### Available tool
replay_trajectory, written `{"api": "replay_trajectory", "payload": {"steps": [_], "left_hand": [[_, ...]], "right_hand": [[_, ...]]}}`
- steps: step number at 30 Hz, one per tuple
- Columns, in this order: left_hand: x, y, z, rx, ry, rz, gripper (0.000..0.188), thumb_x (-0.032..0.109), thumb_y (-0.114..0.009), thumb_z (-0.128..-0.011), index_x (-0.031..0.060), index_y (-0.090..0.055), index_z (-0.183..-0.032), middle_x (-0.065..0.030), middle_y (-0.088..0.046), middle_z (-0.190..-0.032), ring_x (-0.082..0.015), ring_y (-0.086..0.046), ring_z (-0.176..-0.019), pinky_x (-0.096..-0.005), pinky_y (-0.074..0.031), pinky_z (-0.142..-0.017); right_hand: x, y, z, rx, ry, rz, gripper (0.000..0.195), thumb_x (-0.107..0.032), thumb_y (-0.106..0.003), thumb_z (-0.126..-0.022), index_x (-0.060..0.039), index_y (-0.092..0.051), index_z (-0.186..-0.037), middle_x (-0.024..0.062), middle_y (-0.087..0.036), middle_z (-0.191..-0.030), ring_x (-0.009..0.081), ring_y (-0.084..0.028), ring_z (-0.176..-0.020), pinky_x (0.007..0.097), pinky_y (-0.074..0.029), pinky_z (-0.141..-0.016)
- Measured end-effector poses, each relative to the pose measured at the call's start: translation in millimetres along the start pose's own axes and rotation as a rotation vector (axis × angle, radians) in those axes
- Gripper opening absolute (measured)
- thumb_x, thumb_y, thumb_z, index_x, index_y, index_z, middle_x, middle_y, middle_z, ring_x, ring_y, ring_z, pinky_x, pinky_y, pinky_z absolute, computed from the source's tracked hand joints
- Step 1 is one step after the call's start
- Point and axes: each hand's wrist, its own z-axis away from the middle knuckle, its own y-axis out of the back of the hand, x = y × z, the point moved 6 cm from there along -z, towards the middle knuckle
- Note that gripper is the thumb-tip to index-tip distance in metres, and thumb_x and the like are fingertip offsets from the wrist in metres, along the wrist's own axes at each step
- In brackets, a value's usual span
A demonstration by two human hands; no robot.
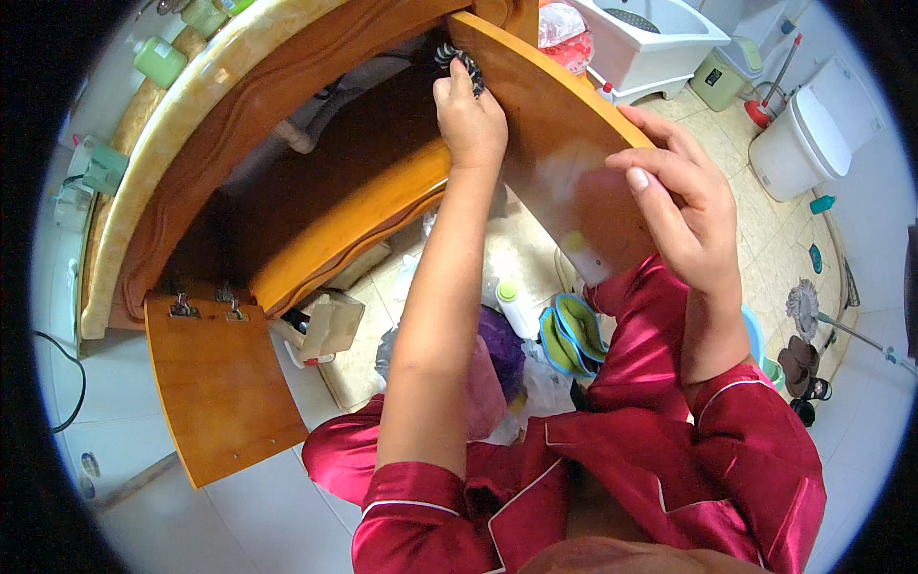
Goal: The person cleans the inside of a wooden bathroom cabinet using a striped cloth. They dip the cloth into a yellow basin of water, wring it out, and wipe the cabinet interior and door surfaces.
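My left hand (470, 118) reaches up to the inner side of the right wooden cabinet door (552, 136), near its hinge side. Its fingers are closed on a small dark bristly item with pale stripes (470, 72), partly hidden by the hand; it may be a brush. At the free edge of the same door is my right hand (685, 194), with fingers on both sides of the edge. The door stands swung out toward me. Behind my left hand is the dark cabinet interior (344, 129), where a pale pipe (294, 136) shows.
The left cabinet door (222, 387) hangs wide open. Green bottles (159, 63) stand on the stone countertop (237, 50). Below me are a white bottle (516, 308), green-and-blue cloth items (574, 333), plastic bags and a cardboard box (333, 326). A toilet (803, 143) and a mop (803, 308) are at right.
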Motion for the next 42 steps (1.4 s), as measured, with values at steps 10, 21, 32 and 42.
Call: {"api": "replay_trajectory", "payload": {"steps": [10,21,32,42], "left_hand": [[-67,-31,51,-0.062,0.785,0.515,0.029,0.005,-0.05,-0.082,-0.0068,-0.055,-0.108,-0.0158,-0.062,-0.097,-0.0188,-0.058,-0.083,-0.0279,-0.043,-0.078],[-49,-38,55,-0.033,0.507,0.592,0.038,0.001,-0.05,-0.083,-0.0072,-0.048,-0.12,-0.0156,-0.055,-0.097,-0.0239,-0.055,-0.09,-0.0281,-0.041,-0.083],[19,7,11,0.072,0.144,0.428,0.038,0.001,-0.051,-0.083,-0.0047,-0.049,-0.12,-0.0153,-0.05,-0.092,-0.0263,-0.053,-0.084,-0.0308,-0.042,-0.079],[91,35,101,-0.101,-0.245,0.493,0.057,-0.002,-0.058,-0.066,0.0034,-0.05,-0.122,-0.0136,-0.047,-0.083,-0.0292,-0.052,-0.071,-0.0369,-0.046,-0.063]], "right_hand": [[0,2,-1,0.03,0.042,0.002,0.013,-0.004,-0.055,-0.078,0.0006,-0.064,-0.085,0.0219,-0.059,-0.099,0.0311,-0.058,-0.095,0.0325,-0.045,-0.08],[2,0,1,0.013,0.025,-0.039,0.013,-0.003,-0.055,-0.078,0.0016,-0.064,-0.086,0.0222,-0.058,-0.101,0.0313,-0.057,-0.099,0.0321,-0.044,-0.083],[3,1,-1,0.001,0.026,-0.043,0.015,-0.004,-0.055,-0.079,0.0019,-0.064,-0.088,0.0224,-0.058,-0.103,0.0302,-0.057,-0.099,0.0312,-0.043,-0.084],[7,1,2,-0.015,0.014,-0.03,0.016,-0.003,-0.055,-0.08,0.0023,-0.065,-0.091,0.0227,-0.057,-0.107,0.0277,-0.055,-0.104,0.03,-0.04,-0.087]]}}
